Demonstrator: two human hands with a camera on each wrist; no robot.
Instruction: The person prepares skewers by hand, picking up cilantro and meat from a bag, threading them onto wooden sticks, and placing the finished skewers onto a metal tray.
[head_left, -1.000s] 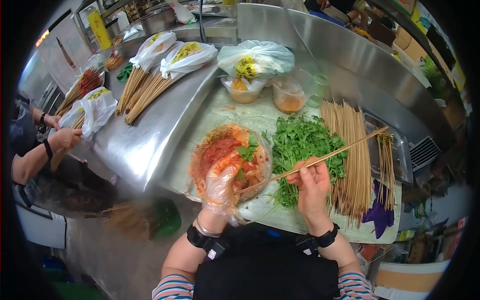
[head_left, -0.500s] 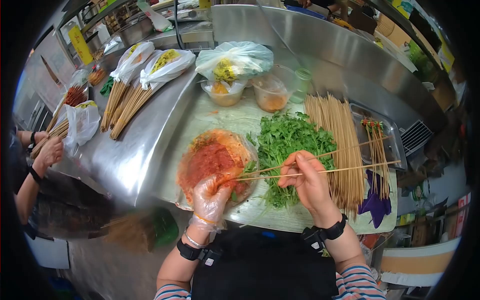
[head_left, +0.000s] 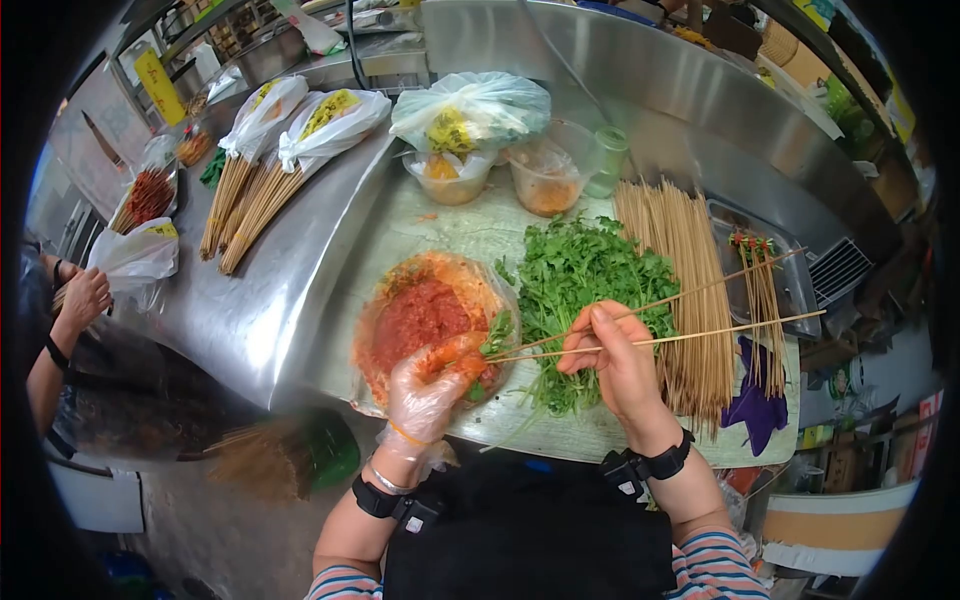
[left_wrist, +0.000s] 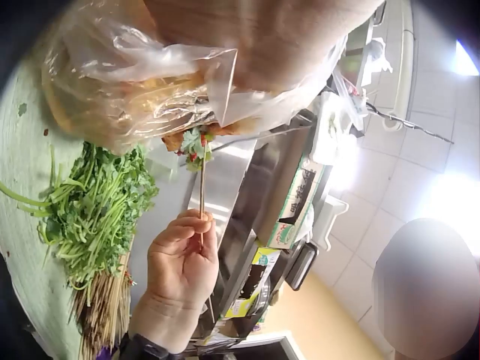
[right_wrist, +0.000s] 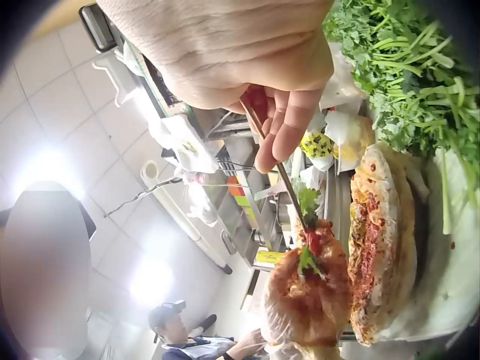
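My left hand (head_left: 432, 392), in a clear plastic glove smeared red, pinches leafy greens and red filling at the skewer tips, over the near right edge of a plastic-lined bowl of red meat mixture (head_left: 412, 322). My bare right hand (head_left: 622, 362) grips two thin wooden skewers (head_left: 735, 328) that spread apart toward the right. In the right wrist view, cilantro and a red piece (right_wrist: 312, 241) sit at the skewer's end against the gloved fingers (right_wrist: 304, 289). A pile of cilantro (head_left: 590, 290) lies behind the right hand.
Many bare skewers (head_left: 675, 300) lie right of the cilantro, beside a metal tray (head_left: 805, 285), filled skewers (head_left: 768, 320) and a purple cloth (head_left: 752, 415). Plastic tubs (head_left: 448, 185) stand behind. Bagged skewers (head_left: 262, 215) rest on the steel counter at left, where another person's hand (head_left: 88, 295) shows.
Since a second ago, the right hand's skewers have gone from lying close together to spreading apart, and the left hand has turned over near the bowl's edge. The other person's hands have moved at left.
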